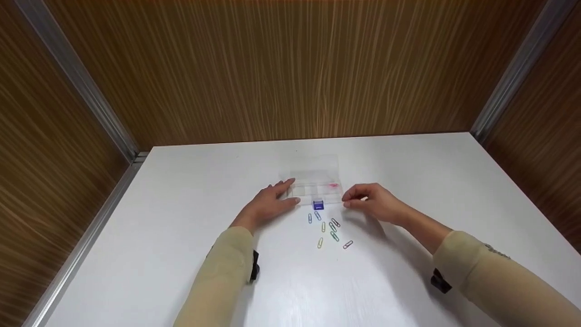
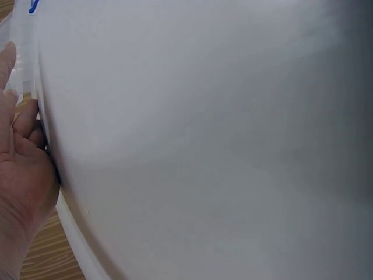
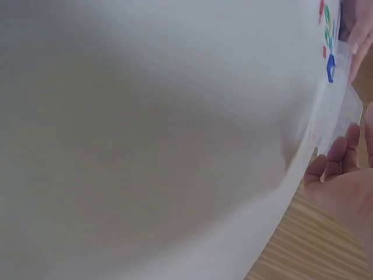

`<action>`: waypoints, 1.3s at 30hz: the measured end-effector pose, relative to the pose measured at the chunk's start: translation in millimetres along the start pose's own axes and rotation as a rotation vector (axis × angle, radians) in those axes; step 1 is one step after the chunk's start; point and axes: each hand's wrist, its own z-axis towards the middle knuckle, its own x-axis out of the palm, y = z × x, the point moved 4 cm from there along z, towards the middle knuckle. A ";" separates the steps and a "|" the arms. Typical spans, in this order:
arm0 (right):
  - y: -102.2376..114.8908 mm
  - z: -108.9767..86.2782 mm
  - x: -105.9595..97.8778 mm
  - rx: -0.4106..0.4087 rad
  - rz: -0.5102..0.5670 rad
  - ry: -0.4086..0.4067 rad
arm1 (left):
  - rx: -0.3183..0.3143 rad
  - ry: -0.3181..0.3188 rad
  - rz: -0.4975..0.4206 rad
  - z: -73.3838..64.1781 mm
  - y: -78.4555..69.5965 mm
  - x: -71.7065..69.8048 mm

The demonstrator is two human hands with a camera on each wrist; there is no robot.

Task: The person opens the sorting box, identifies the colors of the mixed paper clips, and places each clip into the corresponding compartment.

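A clear plastic box with inner dividers lies on the table, its see-through lid tipped back. A blue latch sits at its front edge. Something small and pink shows in the right part of the box. My left hand rests at the left end, thumb along the front and straight fingers toward the back. At the front right corner, my right hand pinches the box between thumb and fingertips. Several coloured paper clips lie loose in front of the box.
The white table reaches back to a wood-grain panel. Similar panels stand at both sides, with metal corner posts. The clips spread from the latch toward the near edge, between both forearms.
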 end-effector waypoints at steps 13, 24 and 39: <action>-7.3 -28.5 20.0 -0.011 -0.022 0.192 | -0.012 -0.005 -0.014 0.4 0.2 0.7; -11.8 -38.3 24.4 -0.109 -0.022 0.275 | 0.022 0.006 0.006 1.3 -1.1 0.4; -13.6 -36.5 30.5 -0.119 -0.064 0.268 | -0.016 0.003 -0.008 -1.2 -1.9 -1.1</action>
